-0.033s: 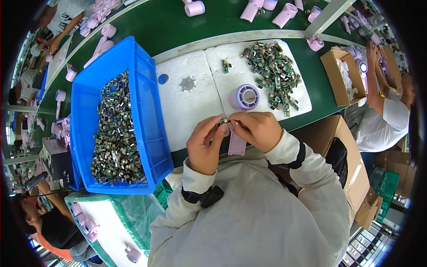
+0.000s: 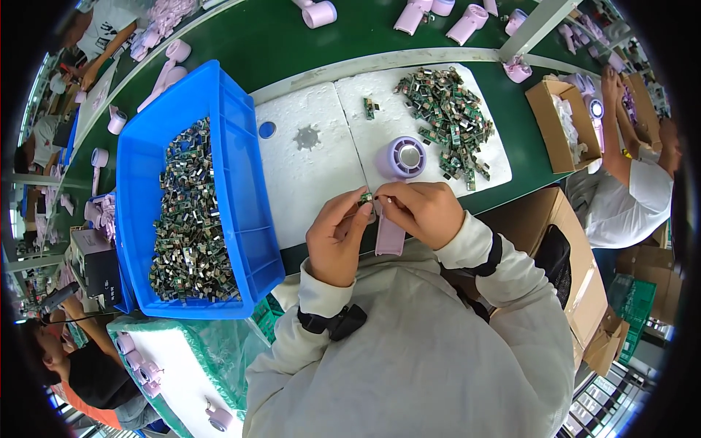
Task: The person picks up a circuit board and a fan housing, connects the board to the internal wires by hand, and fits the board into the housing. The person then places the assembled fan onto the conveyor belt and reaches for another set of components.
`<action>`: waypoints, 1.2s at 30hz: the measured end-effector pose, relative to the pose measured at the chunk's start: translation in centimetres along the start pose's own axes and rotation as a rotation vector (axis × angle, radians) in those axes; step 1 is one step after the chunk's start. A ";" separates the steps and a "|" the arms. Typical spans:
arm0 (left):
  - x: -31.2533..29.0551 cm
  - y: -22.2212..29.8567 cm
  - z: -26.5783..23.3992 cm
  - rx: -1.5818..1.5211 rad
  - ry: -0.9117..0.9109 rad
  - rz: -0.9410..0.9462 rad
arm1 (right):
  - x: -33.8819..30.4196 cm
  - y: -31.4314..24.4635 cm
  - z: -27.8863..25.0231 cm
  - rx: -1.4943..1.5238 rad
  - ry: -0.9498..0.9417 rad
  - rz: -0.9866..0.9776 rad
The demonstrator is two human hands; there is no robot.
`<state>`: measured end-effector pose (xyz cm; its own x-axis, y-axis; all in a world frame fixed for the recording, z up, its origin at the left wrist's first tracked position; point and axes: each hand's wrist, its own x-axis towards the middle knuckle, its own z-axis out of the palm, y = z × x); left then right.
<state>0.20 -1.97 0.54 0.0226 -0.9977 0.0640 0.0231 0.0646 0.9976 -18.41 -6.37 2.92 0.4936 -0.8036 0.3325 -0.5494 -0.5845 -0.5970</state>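
Observation:
My left hand (image 2: pixel 337 237) pinches a small green circuit board (image 2: pixel 366 198) between thumb and forefinger. Close against it, my right hand (image 2: pixel 422 212) has its fingertips pressed together; whatever lies between them is too small to make out. Beneath my hands is a handheld fan, its lilac round head (image 2: pixel 406 158) on the white foam board (image 2: pixel 292 190) and its pink handle (image 2: pixel 390 237) pointing toward me. My right hand covers part of the handle. Right of the fan head spreads a loose pile of circuit boards (image 2: pixel 453 120). A separate small bunch of boards (image 2: pixel 371 109) lies left of that pile.
A deep blue bin (image 2: pixel 252 190) of circuit boards stands at my left. Pink fan parts (image 2: pixel 319 14) lie across the green table (image 2: pixel 255 36). Cardboard boxes (image 2: pixel 544 109) stand at right, where a co-worker's arms (image 2: pixel 617 153) reach in. A metal post (image 2: pixel 540 29) rises at far right.

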 end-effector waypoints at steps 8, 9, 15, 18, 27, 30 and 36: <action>-0.1 0.4 0.3 -0.035 -0.012 -0.005 | 0.1 0.1 -0.8 0.088 0.016 0.007; 0.0 0.7 0.3 -0.019 -0.005 -0.010 | 0.1 0.1 -0.8 0.102 0.011 0.002; 0.2 0.4 -1.1 0.188 -0.091 0.082 | 0.3 0.6 -1.6 0.107 -0.073 -0.003; 1.1 0.5 -1.7 0.228 -0.205 0.176 | 0.7 1.2 -2.1 0.162 -0.100 -0.043; 0.6 -1.3 -1.7 -0.320 -0.261 -0.105 | 0.1 1.4 -2.1 0.294 -0.047 -0.069; 0.7 -1.5 -2.1 -0.374 -0.342 -0.140 | 0.1 0.9 -2.5 0.331 -0.035 0.001; 0.6 -2.0 -2.7 -0.354 -0.396 -0.088 | -0.2 1.3 -1.8 0.308 -0.062 0.006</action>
<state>2.85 -2.68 -1.51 -0.3716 -0.9269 0.0528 0.3451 -0.0850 0.9347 -20.44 -7.12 3.37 0.5364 -0.7930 0.2888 -0.3274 -0.5109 -0.7948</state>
